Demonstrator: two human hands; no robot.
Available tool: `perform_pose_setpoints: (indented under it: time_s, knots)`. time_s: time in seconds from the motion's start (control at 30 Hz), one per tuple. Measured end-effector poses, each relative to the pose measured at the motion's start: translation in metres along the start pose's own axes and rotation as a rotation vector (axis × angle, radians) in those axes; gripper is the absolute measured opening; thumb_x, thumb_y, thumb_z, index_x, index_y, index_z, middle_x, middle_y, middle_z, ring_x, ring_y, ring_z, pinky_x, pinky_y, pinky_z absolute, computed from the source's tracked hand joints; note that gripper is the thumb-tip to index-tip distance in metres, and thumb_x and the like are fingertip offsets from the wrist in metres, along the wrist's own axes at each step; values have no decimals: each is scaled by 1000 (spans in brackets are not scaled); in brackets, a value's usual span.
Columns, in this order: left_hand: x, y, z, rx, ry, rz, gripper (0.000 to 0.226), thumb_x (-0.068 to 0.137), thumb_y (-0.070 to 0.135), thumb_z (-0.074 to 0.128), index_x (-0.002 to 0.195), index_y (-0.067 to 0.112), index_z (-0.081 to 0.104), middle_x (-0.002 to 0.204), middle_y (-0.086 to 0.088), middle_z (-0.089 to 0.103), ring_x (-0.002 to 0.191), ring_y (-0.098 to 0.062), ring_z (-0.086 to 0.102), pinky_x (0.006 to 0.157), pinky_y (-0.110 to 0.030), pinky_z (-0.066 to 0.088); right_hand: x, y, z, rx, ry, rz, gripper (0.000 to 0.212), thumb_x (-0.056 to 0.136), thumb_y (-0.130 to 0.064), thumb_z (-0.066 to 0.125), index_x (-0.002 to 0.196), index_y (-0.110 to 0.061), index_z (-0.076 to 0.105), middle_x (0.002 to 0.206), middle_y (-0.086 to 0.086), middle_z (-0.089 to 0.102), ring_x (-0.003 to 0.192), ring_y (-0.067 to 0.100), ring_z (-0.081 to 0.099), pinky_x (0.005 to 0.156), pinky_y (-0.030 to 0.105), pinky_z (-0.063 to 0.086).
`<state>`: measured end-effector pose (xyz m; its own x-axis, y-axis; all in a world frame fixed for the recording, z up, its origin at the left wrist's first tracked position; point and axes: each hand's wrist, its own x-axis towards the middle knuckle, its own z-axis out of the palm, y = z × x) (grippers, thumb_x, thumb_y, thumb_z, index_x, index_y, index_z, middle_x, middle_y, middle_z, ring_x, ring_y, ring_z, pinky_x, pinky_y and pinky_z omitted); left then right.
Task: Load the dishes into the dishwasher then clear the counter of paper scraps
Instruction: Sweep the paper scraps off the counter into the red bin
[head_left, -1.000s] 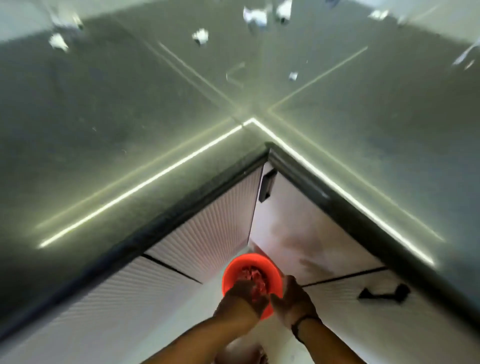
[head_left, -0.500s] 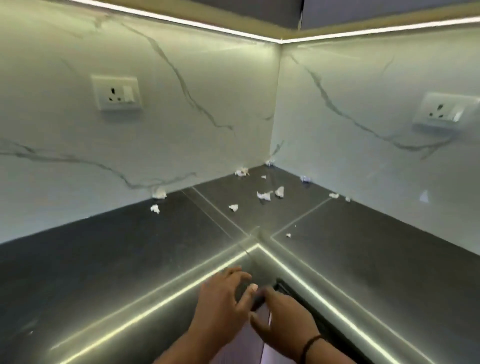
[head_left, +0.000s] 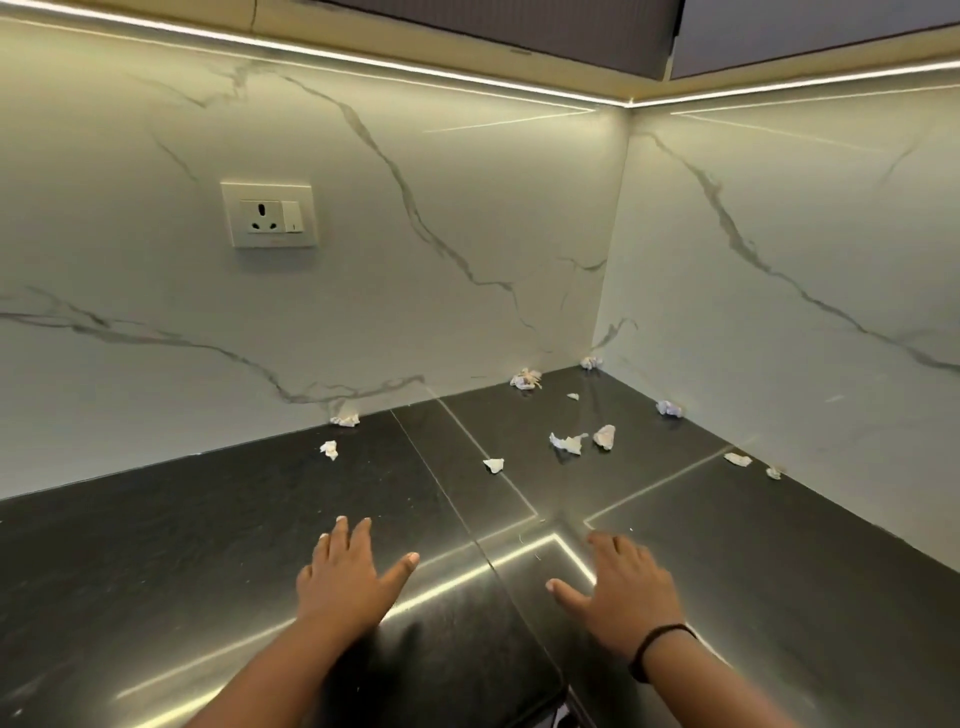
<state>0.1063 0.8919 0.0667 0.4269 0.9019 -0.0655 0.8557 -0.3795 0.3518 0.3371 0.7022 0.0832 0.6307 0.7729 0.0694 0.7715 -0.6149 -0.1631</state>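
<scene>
Several crumpled white paper scraps lie scattered on the dark corner counter (head_left: 182, 545): one scrap (head_left: 493, 464) nearest my hands, a flat torn scrap (head_left: 568, 442) beside a balled scrap (head_left: 605, 436), and others along the wall foot (head_left: 345, 420) (head_left: 525, 379) (head_left: 669, 408). My left hand (head_left: 348, 577) hovers over the counter with fingers spread and holds nothing. My right hand (head_left: 623, 582), with a black band on its wrist, is likewise spread and empty. Both hands are short of the scraps. No dishes or dishwasher are in view.
White marble-look walls meet in a corner behind the counter. A socket plate (head_left: 270, 214) sits on the left wall. Upper cabinets (head_left: 519, 26) with a light strip hang overhead. The counter's inner front corner (head_left: 563, 686) is at the bottom.
The view has swung up from the lower cabinets and a red bowl to the counter corner. My hands rose from below the counter edge and moved apart, spreading over the counter.
</scene>
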Motion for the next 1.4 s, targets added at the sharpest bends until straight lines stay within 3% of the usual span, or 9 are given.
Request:
perform_pose_setpoints:
  time_s: [0.17,0.27,0.5,0.83,1.07,1.23,1.4]
  knots:
    - [31,-6,-8,-22,34,-172,108,74,86,33,153,21,-4,160,-7,-11,147,-32,0,115,-54,18,41,29,16,12,-156,228,112,60,-97,19,150,-33,-1,161,4,1,146,37,5,110,62,15]
    - [49,-12,-9,-4,58,-218,115,71,88,33,152,19,-8,160,-9,-12,147,-32,-1,116,-53,16,57,39,25,46,-205,308,116,60,-97,14,151,-29,-11,160,6,-15,145,40,-8,112,65,4]
    - [123,-34,-4,26,62,-182,126,60,94,30,153,16,-8,161,-9,-7,148,-31,-1,118,-50,8,83,20,57,89,-187,335,117,63,-95,9,153,-22,-8,160,8,-11,145,38,-14,115,54,-11]
    - [244,-53,-1,78,17,-137,124,63,94,29,152,18,-12,160,-10,-11,147,-32,-4,118,-51,0,186,-32,78,147,-100,167,114,66,-92,25,151,-25,-11,159,9,-15,145,37,-11,118,48,-5]
    - [312,-42,13,92,53,-111,104,73,88,22,153,26,-2,160,-12,2,147,-32,6,118,-52,1,261,-46,96,192,54,106,110,71,-83,45,151,-26,-6,158,10,-16,144,39,-16,116,50,-6]
    - [340,-24,19,96,169,-71,68,85,72,37,140,32,37,138,-16,35,128,-38,35,109,-52,29,294,-19,102,54,218,188,97,72,-81,35,152,-31,10,159,14,-1,142,46,-7,110,65,1]
    - [358,-13,24,76,211,-63,38,97,46,43,121,18,52,126,-17,42,118,-38,39,96,-51,35,314,24,84,16,50,380,99,66,-92,32,148,-47,-1,158,5,-19,140,47,-19,103,74,-1]
